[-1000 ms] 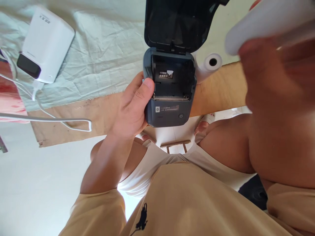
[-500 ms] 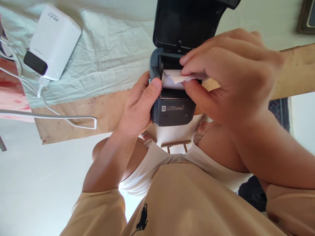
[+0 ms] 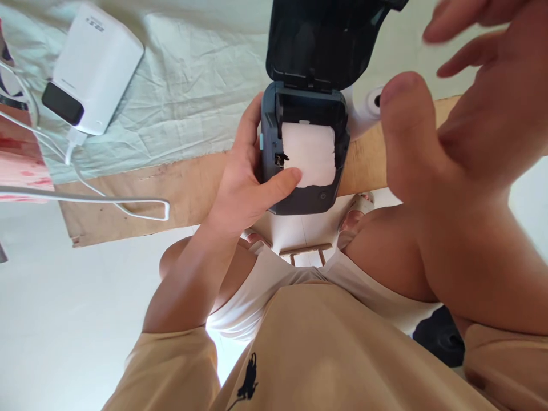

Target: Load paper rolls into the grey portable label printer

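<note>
My left hand (image 3: 248,182) grips the left side of a small dark label printer (image 3: 306,202), its thumb pressing the paper against the front. The printer's black lid (image 3: 319,43) is hinged up. White paper (image 3: 308,148) from inside the printer lies over its front edge, with a ragged black mark by its left side. My right hand (image 3: 462,103) is raised to the right of the printer, away from it, fingers apart and a little blurred, with nothing in it. A white paper roll (image 3: 366,109) shows between the printer and my right thumb, partly hidden.
On the pale green cloth (image 3: 192,85) at the left lies a white power bank (image 3: 94,68) with a dark display. A white cable (image 3: 107,201) plugs into it and loops over the wooden table edge (image 3: 141,211). My legs and a wooden stool rung (image 3: 305,249) are below.
My right hand has let go of the paper and moved up and right. The paper now lies forward over the printer's front, and my left thumb has come down on it.
</note>
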### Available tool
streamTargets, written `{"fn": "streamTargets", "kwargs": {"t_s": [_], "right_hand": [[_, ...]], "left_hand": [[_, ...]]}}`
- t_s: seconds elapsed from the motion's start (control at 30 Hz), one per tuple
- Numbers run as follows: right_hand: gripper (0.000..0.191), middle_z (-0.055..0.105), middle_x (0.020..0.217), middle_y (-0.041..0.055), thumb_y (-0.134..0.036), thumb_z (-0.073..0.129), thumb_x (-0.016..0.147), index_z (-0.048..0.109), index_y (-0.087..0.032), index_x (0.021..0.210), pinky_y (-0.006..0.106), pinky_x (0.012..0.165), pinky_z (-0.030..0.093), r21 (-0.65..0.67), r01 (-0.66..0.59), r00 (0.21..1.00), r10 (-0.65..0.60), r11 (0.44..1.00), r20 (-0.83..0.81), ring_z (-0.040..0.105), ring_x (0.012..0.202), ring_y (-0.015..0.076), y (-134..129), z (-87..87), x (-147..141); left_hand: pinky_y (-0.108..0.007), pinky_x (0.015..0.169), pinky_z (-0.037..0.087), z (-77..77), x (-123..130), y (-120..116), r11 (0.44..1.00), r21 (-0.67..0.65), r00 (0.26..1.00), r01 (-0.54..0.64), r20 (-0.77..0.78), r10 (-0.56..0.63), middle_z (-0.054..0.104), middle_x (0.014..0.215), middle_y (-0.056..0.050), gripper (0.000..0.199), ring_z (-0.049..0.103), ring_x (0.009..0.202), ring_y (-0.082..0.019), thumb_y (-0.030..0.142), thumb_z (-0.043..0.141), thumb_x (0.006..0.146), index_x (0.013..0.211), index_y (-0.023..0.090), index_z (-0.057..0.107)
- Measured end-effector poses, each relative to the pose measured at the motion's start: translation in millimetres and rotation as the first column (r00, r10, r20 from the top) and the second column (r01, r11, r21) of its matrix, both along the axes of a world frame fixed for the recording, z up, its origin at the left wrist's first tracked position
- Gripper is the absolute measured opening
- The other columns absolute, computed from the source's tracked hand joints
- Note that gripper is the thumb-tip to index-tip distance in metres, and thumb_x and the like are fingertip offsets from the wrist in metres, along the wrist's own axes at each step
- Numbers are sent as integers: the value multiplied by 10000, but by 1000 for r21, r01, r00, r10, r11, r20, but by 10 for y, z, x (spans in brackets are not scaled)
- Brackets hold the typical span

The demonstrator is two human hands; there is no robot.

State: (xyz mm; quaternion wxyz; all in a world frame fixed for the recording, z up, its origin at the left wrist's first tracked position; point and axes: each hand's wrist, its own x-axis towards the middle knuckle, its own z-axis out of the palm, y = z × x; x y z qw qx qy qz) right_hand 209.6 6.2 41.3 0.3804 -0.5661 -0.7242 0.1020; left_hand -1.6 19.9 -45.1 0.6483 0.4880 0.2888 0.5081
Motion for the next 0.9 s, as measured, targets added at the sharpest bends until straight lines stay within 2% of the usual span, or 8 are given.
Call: {"fn": "streamTargets", "kwargs": {"t_s": [0.13, 0.27, 0.4, 0.47, 0.53, 0.63, 0.77, 0.9], "right_hand": [[395, 616, 1310, 13, -276, 517, 947, 535, -279, 1341, 428, 1070, 476, 38, -25, 1000, 26, 999, -11, 588, 1322, 191, 42, -67, 31], [329, 713, 1125, -34, -248, 413, 1020, 640, -304, 1252, 418, 1045, 487, 147, 11, 973, 23, 989, -228, 678, 1158, 155, 27, -100, 7], [210, 695, 1186, -11, -307, 515, 1009, 650, -270, 1166, 395, 1022, 518, 33, -113, 994, 113, 993, 10, 670, 1159, 178, 10, -53, 42], [327, 700, 1190, 58, -436, 522, 1011, 648, -196, 1194, 472, 1101, 499, -5, -213, 968, 212, 977, 132, 658, 1235, 258, 16, -56, 49], [493, 694, 1233, 94, -585, 487, 1006, 637, -169, 1224, 556, 1144, 462, -65, -233, 954, 241, 970, 178, 648, 1265, 315, 24, -83, 37], [612, 699, 1265, 63, -734, 420, 992, 611, -222, 1268, 585, 1123, 462, -95, -187, 954, 204, 978, 218, 605, 1344, 333, 32, -139, -2], [780, 689, 1296, 85, -836, 299, 975, 624, -209, 1307, 666, 1204, 358, -42, -121, 955, 128, 992, 269, 439, 1528, 418, 38, -195, -57], [850, 688, 1302, 101, -855, 251, 974, 633, -194, 1346, 629, 1187, 398, -7, -103, 962, 102, 995, 253, 505, 1476, 403, 6, -234, -113]], "left_hand": [[-302, 707, 593, -68, -5, 40, 993, 101, 997, 66, 43, -71, 698, 1242, -2, 663, 679, 881, -171, 312, 821, 777, 1406, 399, 631], [-288, 745, 574, -13, -7, -2, 1000, 23, 1000, 14, 13, -14, 700, 1134, -5, 529, 661, 887, -165, 295, 810, 800, 1311, 364, 692], [-361, 921, 584, 108, -20, -46, 998, -56, 999, -8, -45, 6, 686, 1161, -17, 592, 673, 1168, -265, 353, 881, 727, 1282, 373, 675], [-386, 959, 581, 196, -23, -63, 994, -103, 998, 37, -52, -42, 679, 1231, -23, 603, 655, 1234, -289, 416, 898, 724, 1277, 382, 662], [-387, 933, 582, 287, -16, -86, 988, -149, 996, 45, -74, -56, 682, 1186, -36, 493, 675, 1157, -282, 462, 897, 746, 1182, 347, 697], [-343, 737, 555, 357, 6, -114, 984, -171, 992, -44, -125, 23, 664, 990, -45, 308, 666, 867, -221, 503, 808, 851, 1059, 290, 729], [-300, 627, 514, 237, 5, -84, 996, -88, 997, -17, -73, 10, 655, 935, -48, 369, 636, 789, -192, 486, 833, 832, 1094, 251, 723], [-297, 642, 506, 82, -26, -40, 1000, -5, 999, -18, 28, 18, 661, 968, -61, 320, 630, 784, -177, 419, 747, 918, 1174, 230, 707]]}}
